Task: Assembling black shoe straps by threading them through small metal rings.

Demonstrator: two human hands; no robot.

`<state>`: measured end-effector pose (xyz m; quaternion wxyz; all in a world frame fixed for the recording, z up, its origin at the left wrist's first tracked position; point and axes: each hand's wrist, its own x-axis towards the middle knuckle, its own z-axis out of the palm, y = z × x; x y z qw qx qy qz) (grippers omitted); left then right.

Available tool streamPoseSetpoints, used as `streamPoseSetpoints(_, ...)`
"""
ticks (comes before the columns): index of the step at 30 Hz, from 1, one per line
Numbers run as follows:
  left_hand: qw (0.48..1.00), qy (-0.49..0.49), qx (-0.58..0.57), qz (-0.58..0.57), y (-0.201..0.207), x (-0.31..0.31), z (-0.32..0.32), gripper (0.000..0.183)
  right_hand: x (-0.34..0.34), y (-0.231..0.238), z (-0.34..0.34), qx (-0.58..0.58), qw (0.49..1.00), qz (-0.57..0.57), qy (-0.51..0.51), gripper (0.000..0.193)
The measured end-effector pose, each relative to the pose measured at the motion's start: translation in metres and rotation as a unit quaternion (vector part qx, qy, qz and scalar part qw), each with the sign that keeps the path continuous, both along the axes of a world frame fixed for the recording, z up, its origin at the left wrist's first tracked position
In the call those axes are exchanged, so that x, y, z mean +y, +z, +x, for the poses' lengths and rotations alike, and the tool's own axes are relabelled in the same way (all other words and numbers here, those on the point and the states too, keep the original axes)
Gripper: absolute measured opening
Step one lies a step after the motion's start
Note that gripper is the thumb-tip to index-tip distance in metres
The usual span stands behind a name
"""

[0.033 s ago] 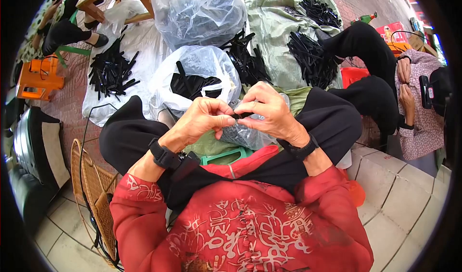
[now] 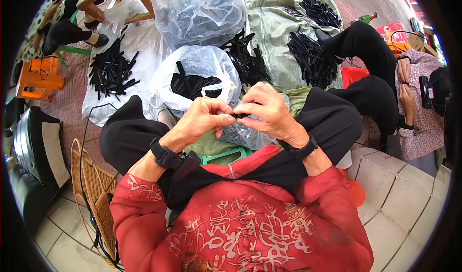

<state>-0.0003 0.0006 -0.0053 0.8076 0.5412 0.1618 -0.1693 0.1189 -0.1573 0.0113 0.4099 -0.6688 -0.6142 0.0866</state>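
Fingertip to fingertip, my left hand [image 2: 208,115] and my right hand [image 2: 270,109] meet above my lap. Between them is a small black piece [image 2: 240,115], pinched by thumb and forefinger on both sides; the fingers cover most of it, so its exact kind is unclear. Just beyond my hands stands a white plastic bag [image 2: 161,86], its mouth gaping over black strips [image 2: 192,85]. Under my hands lies a clear plastic bag [image 2: 252,136], partly hidden by them.
Piles of black strips lie on a white sheet [image 2: 139,38] and a green sheet [image 2: 269,55]. A large clear bag [image 2: 199,17] stands behind. To my left are a wicker chair [image 2: 86,176] and an orange stool [image 2: 38,82]. At right sits another person [image 2: 421,99], hands together.
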Motion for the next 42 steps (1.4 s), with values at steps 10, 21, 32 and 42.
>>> streamPoseSetpoints(10, 0.997, 0.009, 0.029, -0.071, -0.006, -0.004, -0.002, 0.007, -0.003, -0.009, 0.003, 0.064, 0.997, -0.031, 0.025, 0.021)
streamPoseSetpoints(21, 0.989, 0.01, 0.057, -0.136, -0.011, -0.009, -0.008, 0.011, -0.006, -0.007, 0.005, 0.19, 0.977, -0.084, 0.057, 0.022)
streamPoseSetpoints(32, 0.975, 0.039, 0.036, -0.215, -0.01, -0.011, -0.007, 0.011, -0.01, -0.001, 0.009, 0.234, 0.969, -0.081, 0.019, 0.014)
streamPoseSetpoints(42, 0.986, 0.029, 0.084, -0.143, -0.012, -0.013, -0.003, 0.005, -0.005, -0.001, -0.002, -0.013, 0.996, -0.07, 0.051, 0.024)
